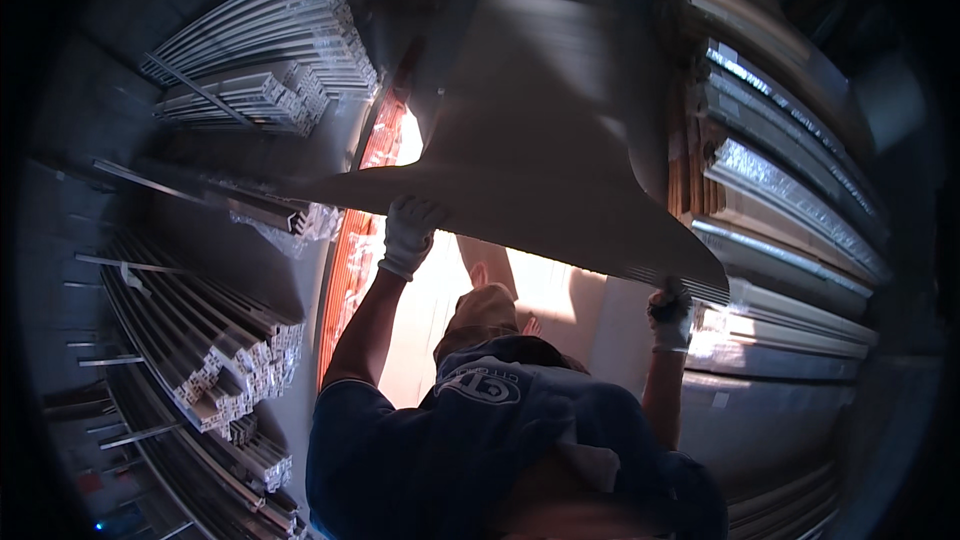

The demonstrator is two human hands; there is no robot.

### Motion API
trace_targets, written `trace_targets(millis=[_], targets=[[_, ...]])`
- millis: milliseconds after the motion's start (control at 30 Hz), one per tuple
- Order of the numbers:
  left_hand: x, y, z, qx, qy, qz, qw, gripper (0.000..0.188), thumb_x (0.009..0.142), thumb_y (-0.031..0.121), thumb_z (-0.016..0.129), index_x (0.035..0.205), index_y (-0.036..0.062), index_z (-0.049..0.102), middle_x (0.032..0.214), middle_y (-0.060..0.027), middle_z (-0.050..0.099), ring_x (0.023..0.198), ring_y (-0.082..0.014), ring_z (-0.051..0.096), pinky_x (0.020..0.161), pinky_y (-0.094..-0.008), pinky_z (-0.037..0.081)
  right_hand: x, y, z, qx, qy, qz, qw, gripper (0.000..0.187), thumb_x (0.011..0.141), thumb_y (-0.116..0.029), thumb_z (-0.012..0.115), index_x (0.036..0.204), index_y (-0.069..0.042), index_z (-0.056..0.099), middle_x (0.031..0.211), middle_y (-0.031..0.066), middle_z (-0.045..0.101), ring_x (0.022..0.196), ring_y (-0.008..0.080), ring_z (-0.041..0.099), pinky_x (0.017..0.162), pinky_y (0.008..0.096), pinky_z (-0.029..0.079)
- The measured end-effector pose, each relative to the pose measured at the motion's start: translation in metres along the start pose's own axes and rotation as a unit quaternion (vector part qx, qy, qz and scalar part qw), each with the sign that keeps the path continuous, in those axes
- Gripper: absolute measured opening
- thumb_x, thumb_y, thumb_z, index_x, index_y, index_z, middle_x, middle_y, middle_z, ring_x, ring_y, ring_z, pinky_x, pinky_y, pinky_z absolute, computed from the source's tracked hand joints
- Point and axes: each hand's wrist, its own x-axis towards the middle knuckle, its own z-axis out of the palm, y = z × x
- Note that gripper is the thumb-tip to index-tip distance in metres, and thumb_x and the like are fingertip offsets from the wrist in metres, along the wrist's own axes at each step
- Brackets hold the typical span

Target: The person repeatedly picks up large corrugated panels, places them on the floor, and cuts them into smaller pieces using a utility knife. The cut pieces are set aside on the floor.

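A large grey-brown sheet (540,195), which looks like cardboard, stretches away in front of me, with a wide near edge and a narrower far part. My left hand (408,230), in a pale work glove, grips its near edge left of the middle. At the near right corner my right hand (671,315) is closed on the same edge, in a glove with dark fingers and a pale cuff. The sheet hides parts of both hands' fingers.
Racks on the left hold bundles of long pale profiles (235,375), and more profiles (270,30) lie farther up. Orange-wrapped lengths (350,270) run along the left of the aisle. Long wrapped packs (790,195) are stacked on the right. Sunlit floor (430,340) shows below the sheet.
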Motion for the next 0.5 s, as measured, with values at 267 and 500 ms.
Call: trace_targets(millis=[267,500], targets=[[-0.138,0.073,-0.064,-0.031,-0.050,-0.034,0.998,0.020,0.068,0.001,0.063,0.085,0.0101,0.066,0.089,-0.0060,0.065,0.089,-0.0253,0.061,0.084,-0.0425,0.044,-0.150,0.035,-0.092,0.046,0.062,0.022,0.997,0.005,0.087,-0.012,0.062,0.083,-0.008,0.060,0.055,-0.0025,0.046,0.046,0.0084,0.043,0.045,0.0217,0.039],[-0.302,0.118,-0.087,-0.044,-0.099,-0.107,0.988,0.013,0.068,0.006,0.065,0.077,0.0153,0.065,0.077,-0.0015,0.063,0.083,-0.0220,0.060,0.080,-0.0407,0.042,-0.250,0.100,-0.187,-0.029,0.081,0.047,0.995,0.006,0.086,-0.014,0.063,0.085,-0.009,0.060,0.059,-0.0019,0.051,0.046,0.0087,0.045,0.044,0.0223,0.040]])
